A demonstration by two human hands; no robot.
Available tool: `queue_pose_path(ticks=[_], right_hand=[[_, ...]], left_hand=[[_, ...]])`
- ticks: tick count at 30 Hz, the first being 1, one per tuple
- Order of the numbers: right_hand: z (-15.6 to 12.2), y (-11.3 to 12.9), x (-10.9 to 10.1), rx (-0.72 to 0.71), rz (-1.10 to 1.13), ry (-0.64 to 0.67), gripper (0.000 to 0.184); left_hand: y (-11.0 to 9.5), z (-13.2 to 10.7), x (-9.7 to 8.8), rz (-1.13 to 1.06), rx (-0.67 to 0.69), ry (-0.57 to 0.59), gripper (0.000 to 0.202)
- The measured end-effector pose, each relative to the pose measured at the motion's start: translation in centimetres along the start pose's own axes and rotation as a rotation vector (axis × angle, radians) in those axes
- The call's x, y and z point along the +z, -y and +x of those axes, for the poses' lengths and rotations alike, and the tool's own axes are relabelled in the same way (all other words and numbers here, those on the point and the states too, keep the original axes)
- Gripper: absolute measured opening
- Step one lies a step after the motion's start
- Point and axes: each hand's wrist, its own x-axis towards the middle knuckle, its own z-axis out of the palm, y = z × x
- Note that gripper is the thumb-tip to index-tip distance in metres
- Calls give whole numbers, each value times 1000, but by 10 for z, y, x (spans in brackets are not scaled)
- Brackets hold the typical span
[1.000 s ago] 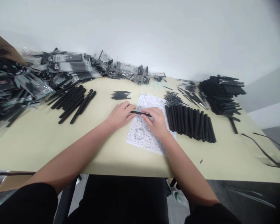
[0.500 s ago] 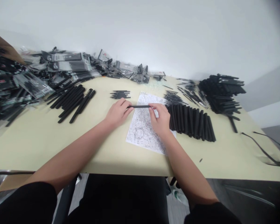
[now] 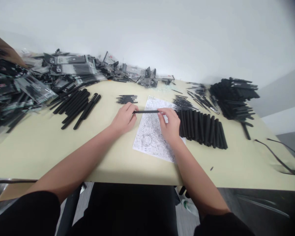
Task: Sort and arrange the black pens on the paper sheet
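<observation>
Left hand (image 3: 124, 118): fingertips pinch the left end of the thin black pen (image 3: 145, 111).
Right hand (image 3: 170, 126): thumb and fingers pinch its right end.
Pen place: level between both hands, over the far part of the printed sheet (image 3: 149, 139).
Change: a second ago the pen was nearer the body; for the last half second it has hardly moved.
Room: bare table (image 3: 108, 154) left of the left hand; the row of black tubes (image 3: 201, 127) lies just beside the right hand; the table's near edge is under the forearms.
</observation>
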Motion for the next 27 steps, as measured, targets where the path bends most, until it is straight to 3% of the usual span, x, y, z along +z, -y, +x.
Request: queue_pose_path(ticks=[6, 27], right_hand=[[0, -1, 0, 7, 5, 8, 17], [1, -1, 0, 59, 11, -20, 15]], left_hand=[[-5, -1, 0, 63, -92, -4, 22], [-2, -2, 3, 154, -86, 10, 27]])
